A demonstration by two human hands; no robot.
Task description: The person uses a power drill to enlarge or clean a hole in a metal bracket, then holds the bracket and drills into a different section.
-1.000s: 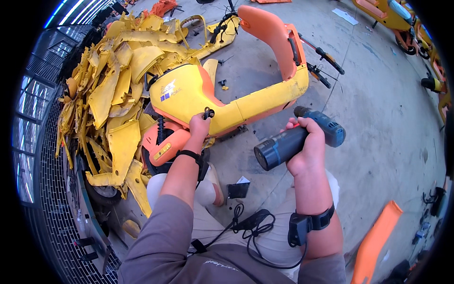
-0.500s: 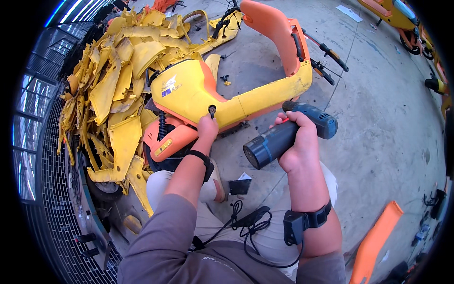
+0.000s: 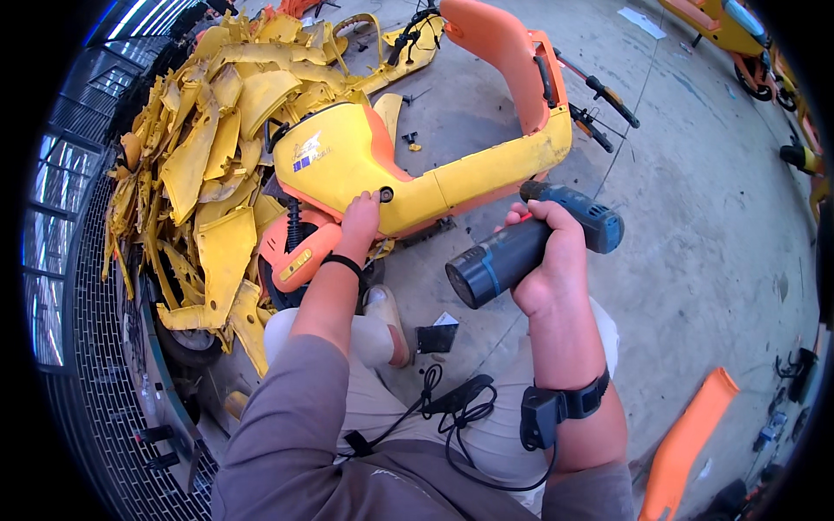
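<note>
A yellow and orange scooter body lies on the concrete floor in front of me. My left hand rests on its yellow side panel, fingertips next to a small dark screw hole. My right hand grips a blue and black cordless drill, held level just right of the panel, with its battery end toward me. The drill's tip is hidden behind my hand. My knee and a light shoe show below the scooter.
A big heap of yellow plastic scooter panels fills the left. A metal grate fence runs along the far left. An orange panel lies at lower right. Other scooters stand at upper right. A black handlebar juts out behind the body.
My left hand has slid slightly along the yellow panel toward the screw hole. The drill has tilted and shifted a little closer to the scooter body.
</note>
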